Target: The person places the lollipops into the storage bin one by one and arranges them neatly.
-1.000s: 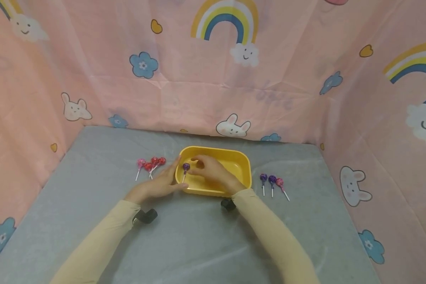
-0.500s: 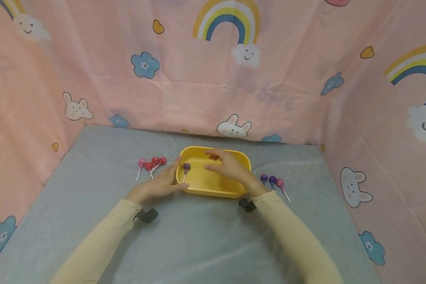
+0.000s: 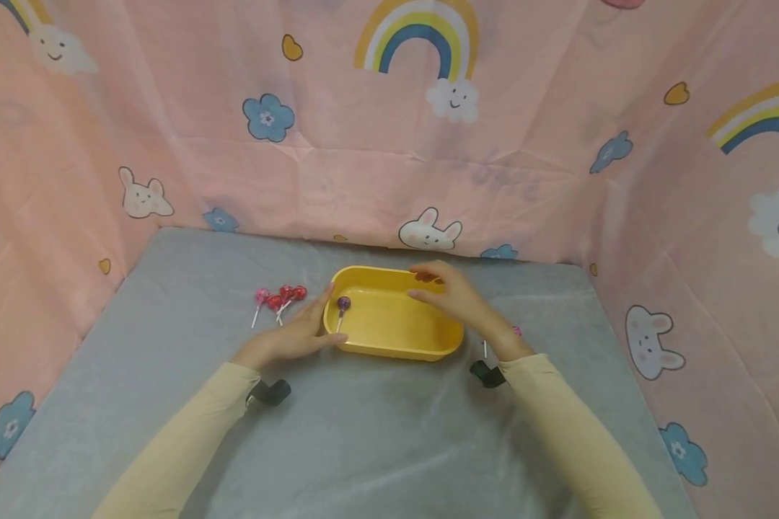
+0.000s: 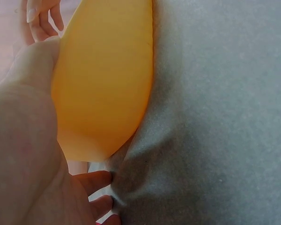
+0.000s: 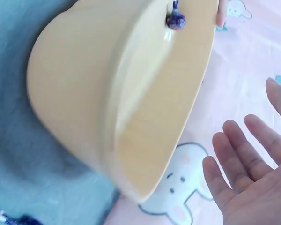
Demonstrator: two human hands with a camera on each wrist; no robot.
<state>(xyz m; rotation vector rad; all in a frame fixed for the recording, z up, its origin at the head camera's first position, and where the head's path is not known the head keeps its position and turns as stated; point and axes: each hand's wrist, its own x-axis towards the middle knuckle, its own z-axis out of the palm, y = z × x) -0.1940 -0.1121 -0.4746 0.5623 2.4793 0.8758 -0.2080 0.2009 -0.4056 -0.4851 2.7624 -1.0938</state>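
Note:
A yellow plastic tub (image 3: 396,353) stands on the grey cloth. Inside it, near the left end, a purple-wrapped lollipop (image 3: 343,303) leans against the wall. My left hand (image 3: 293,335) holds the tub's left end, the thumb at the near rim and the fingers along the left side. Above the tub's right end is my right hand (image 3: 457,295), fingers loosely spread and nothing in them. In the right wrist view that hand (image 5: 248,168) is apart from the rim. Several red and pink lollipops (image 3: 282,299) lie just left of my left hand.
Right of the tub, more lollipops lie partly hidden under my right wrist; a pink one (image 3: 516,331) and a white stick (image 3: 485,349) show. A pink printed curtain (image 3: 337,194) encloses the grey table (image 3: 363,432) at the back and sides.
My right hand has moved right, from beside the purple lollipop to over the tub's right end, covering part of the right-hand lollipops. My left hand stays at the tub.

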